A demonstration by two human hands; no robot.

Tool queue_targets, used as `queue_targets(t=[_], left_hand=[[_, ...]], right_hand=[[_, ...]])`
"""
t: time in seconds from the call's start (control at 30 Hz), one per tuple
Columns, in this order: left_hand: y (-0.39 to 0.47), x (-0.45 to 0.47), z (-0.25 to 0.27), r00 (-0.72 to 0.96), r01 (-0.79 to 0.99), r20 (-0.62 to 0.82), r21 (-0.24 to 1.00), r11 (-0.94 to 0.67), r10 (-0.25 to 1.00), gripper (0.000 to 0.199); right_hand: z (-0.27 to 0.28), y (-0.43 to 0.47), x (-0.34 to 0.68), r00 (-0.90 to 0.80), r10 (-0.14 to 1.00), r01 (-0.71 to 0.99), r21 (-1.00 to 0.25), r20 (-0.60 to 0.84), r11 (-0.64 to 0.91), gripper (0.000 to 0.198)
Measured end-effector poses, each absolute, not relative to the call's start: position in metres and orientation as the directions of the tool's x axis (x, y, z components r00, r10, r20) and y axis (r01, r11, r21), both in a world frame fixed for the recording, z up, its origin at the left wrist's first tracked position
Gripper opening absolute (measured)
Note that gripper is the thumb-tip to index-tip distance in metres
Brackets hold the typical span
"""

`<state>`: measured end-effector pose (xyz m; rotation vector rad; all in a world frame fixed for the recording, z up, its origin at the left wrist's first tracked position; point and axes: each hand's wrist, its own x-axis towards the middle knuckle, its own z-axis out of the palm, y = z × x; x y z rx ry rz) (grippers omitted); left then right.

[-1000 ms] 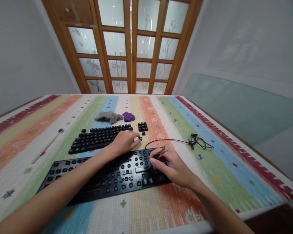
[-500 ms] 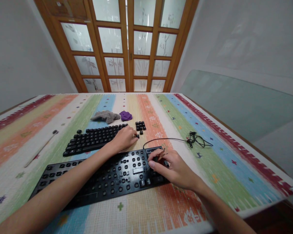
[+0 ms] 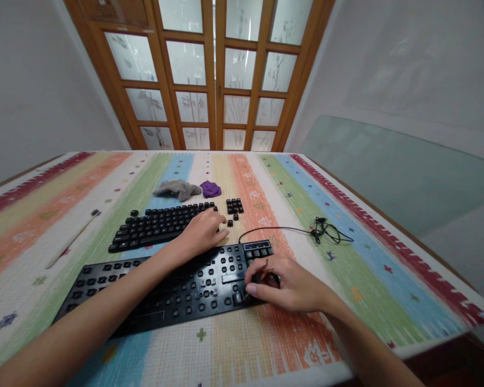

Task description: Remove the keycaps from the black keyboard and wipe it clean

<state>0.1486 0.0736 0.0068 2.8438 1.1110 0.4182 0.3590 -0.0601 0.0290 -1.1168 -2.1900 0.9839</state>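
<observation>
A black keyboard (image 3: pixel 201 285) with most of its keycaps off lies across the table in front of me. My right hand (image 3: pixel 284 282) is over its number pad, thumb and curled fingers pinched around a dark keycap, partly hidden by the fingers. Behind the keyboard, my left hand (image 3: pixel 205 228) rests by the rows of removed keycaps (image 3: pixel 157 223), thumb stretched out and apart from the fingers, nothing visible in it. Just right of its fingertips sits a single loose keycap (image 3: pixel 230 222). A small group of keycaps (image 3: pixel 234 205) stands a little farther back.
A grey cloth (image 3: pixel 178 189) and a purple lump (image 3: pixel 210 188) lie behind the keycaps. On the left is a long thin brush (image 3: pixel 75 236). The keyboard's cable (image 3: pixel 326 231) lies bundled at right. A striped tablecloth (image 3: pixel 358 258) covers the table.
My left hand has drawn slightly away from the loose keycap, which now stands free. My right hand has moved a little down the number pad, uncovering its upper keys.
</observation>
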Motion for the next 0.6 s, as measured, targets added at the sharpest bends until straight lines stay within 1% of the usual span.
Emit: queue_targets(t=[0.1, 0.23, 0.3, 0.47, 0.6], left_hand=[[0.053, 0.136, 0.009, 0.717, 0.62, 0.223, 0.229, -0.75, 0.661, 0.019], [0.02, 0.119, 0.01, 0.758, 0.545, 0.178, 0.354, -0.76, 0.627, 0.018], [0.005, 0.113, 0.009, 0.766, 0.533, 0.154, 0.389, -0.751, 0.624, 0.017], [-0.017, 0.104, 0.005, 0.781, 0.513, 0.126, 0.429, -0.743, 0.612, 0.019], [-0.022, 0.101, -0.001, 0.798, 0.495, 0.131, 0.412, -0.765, 0.588, 0.02]], right_hand=[[0.027, -0.059, 0.359, -0.56, 0.826, 0.476, -0.793, 0.061, 0.381, 0.019], [0.023, -0.057, 0.358, -0.569, 0.82, 0.468, -0.799, 0.055, 0.378, 0.017], [0.021, -0.056, 0.357, -0.574, 0.817, 0.45, -0.811, 0.059, 0.374, 0.017], [0.018, -0.056, 0.35, -0.592, 0.795, 0.403, -0.806, 0.132, 0.434, 0.018], [0.018, -0.056, 0.345, -0.615, 0.762, 0.368, -0.782, 0.202, 0.504, 0.02]])
